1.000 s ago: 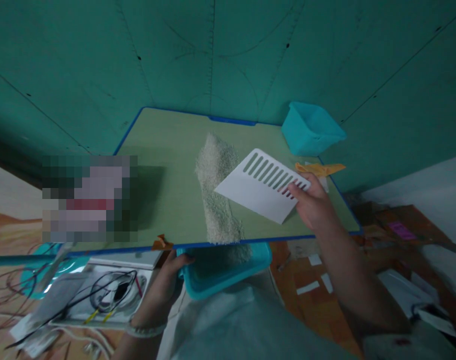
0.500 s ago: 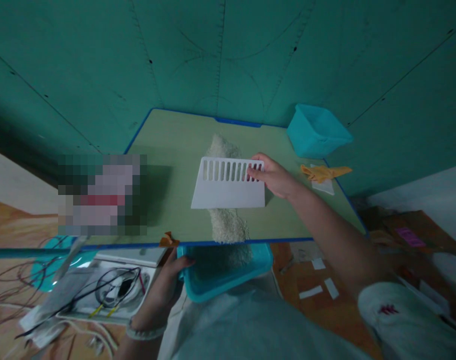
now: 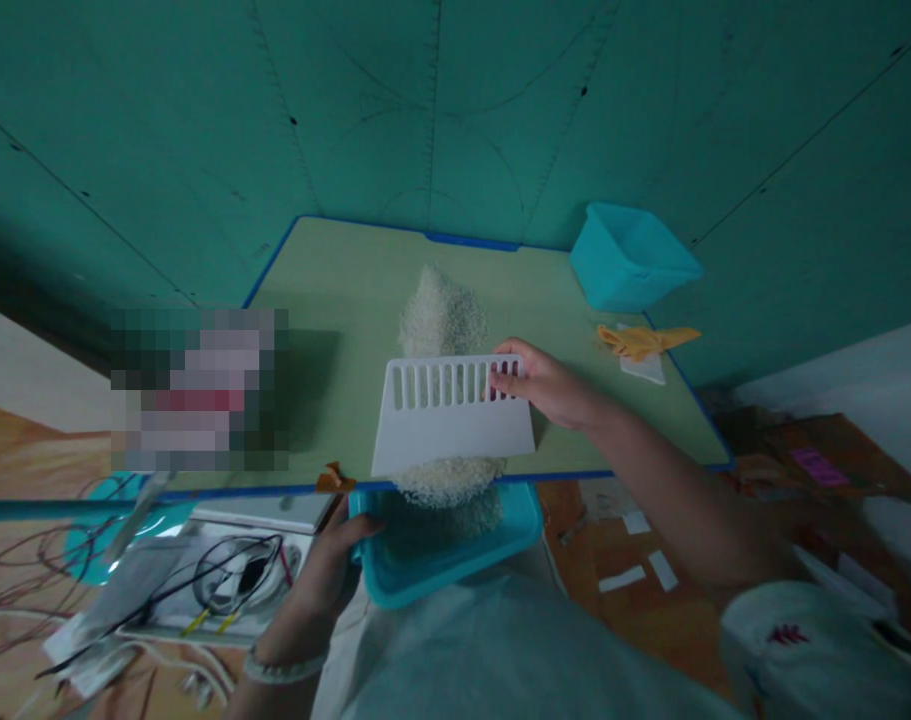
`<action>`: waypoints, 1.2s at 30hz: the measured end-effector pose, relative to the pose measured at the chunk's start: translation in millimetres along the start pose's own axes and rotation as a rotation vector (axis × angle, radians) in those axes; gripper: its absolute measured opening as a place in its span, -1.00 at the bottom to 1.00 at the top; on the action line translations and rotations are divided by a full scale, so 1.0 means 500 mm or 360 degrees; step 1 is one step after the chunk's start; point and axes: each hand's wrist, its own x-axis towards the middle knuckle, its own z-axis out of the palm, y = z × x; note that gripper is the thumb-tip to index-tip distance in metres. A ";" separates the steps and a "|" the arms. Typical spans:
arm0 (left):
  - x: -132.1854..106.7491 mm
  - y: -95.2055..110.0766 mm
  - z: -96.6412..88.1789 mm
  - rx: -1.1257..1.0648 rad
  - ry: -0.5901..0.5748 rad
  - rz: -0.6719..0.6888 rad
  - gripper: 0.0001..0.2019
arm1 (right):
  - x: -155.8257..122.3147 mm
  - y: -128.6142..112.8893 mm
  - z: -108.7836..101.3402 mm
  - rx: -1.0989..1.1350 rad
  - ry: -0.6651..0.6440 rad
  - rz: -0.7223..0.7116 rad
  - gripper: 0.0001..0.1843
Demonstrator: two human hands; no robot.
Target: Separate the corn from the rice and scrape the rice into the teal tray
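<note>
My right hand [image 3: 549, 385] grips the right end of a white slotted plastic scraper [image 3: 455, 430], fingers through its slots. The scraper leans on the table, its lower edge close to the front rim. A heap of rice [image 3: 440, 310] lies behind it, and more rice [image 3: 447, 482] bulges over the table's edge in front of it. Just below that edge, my left hand [image 3: 342, 550] holds a turquoise plastic bin [image 3: 417, 580] by its left rim, thumb over the inside. Some rice is in the bin; its far side is hidden under the table.
The table [image 3: 365, 260] has a blue edge and stands against a green wall. A second turquoise bin [image 3: 635, 265] and an orange cloth [image 3: 642, 342] are at its right. A blurred-out object [image 3: 207, 390] is at the left; below it lies a box of cables [image 3: 237, 580].
My right hand has drawn the scraper toward me, pushing rice over the front edge into the bin. More of the back heap now shows. My left hand and the bin stay nearly still.
</note>
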 end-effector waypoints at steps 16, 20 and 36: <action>-0.012 0.015 0.018 0.0036 0.0012 -0.0063 -0.59 | -0.039 -0.008 0.014 -0.0022 0.0040 -0.0008 -0.63; -0.024 0.024 0.028 0.0042 -0.0007 -0.0099 -0.55 | -0.042 -0.007 0.012 -0.0034 0.0058 -0.0026 -0.65; -0.028 0.019 0.019 0.0038 -0.0044 -0.0149 -0.52 | -0.042 -0.013 0.001 0.0066 0.0306 -0.0155 -0.57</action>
